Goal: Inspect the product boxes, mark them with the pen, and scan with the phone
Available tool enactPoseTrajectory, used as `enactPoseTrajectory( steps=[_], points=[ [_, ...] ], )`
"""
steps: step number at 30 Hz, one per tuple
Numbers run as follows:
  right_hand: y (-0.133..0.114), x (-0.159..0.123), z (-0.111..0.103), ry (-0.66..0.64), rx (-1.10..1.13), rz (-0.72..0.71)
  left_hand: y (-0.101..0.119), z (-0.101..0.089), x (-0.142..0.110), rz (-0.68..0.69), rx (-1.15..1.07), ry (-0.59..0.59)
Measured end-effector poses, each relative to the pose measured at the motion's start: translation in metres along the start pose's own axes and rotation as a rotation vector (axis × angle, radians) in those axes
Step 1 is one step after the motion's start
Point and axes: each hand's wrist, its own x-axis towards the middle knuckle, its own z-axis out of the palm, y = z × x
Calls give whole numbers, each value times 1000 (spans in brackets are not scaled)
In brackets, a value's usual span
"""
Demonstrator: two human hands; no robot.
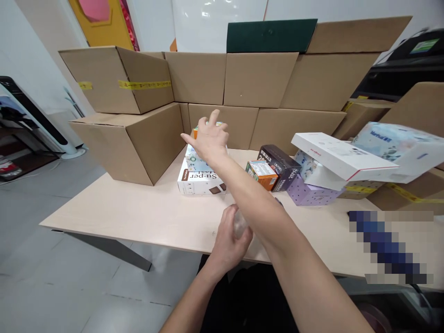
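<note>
My right hand reaches forward across my left arm's line, fingers spread, over a small stack of boxes. Under it sit a small orange box, mostly hidden, a pale blue-and-white patterned pack and a white box with dark lettering and brown squares at the bottom. Whether my right fingers touch the stack I cannot tell. Near the table's front edge, my left hand curls round a clear, see-through object. My right forearm hides part of that object, so its kind does not show.
Right of my forearm stand a small orange-and-white box, a dark brown box, a purple dotted box and a white flat box. Large cartons wall the table's left and back. A blurred-out patch covers the right front.
</note>
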Motion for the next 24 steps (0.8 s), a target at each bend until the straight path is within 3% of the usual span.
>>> enactPoseTrajectory(
  steps=[2,4,7,11,13,16,18,21,24],
  points=[
    [-7,5,7,-41,-5,20,-2,-1,1,-12,-28,23],
    [2,3,1,-50,22,18,-5,-1,1,-39,-40,41],
    [38,-21,-34,0,153,-55,-10,-2,-1,-97,-86,66],
    [95,-106,-93,101,238,-181,-13,-4,0,-154,-199,204],
    [118,-161,-109,101,215,-186,-12,-4,3,-171,-235,280],
    [146,-229,-107,39,186,-224,-8,-3,5,-201,-236,300],
    [159,-258,-97,10,167,-239,-4,-2,5,-210,-212,282],
    [170,-277,-85,6,184,-209,-1,0,5,-213,-198,256],
    [170,-284,-82,56,234,-85,0,1,4,-215,-161,248]
  ],
)
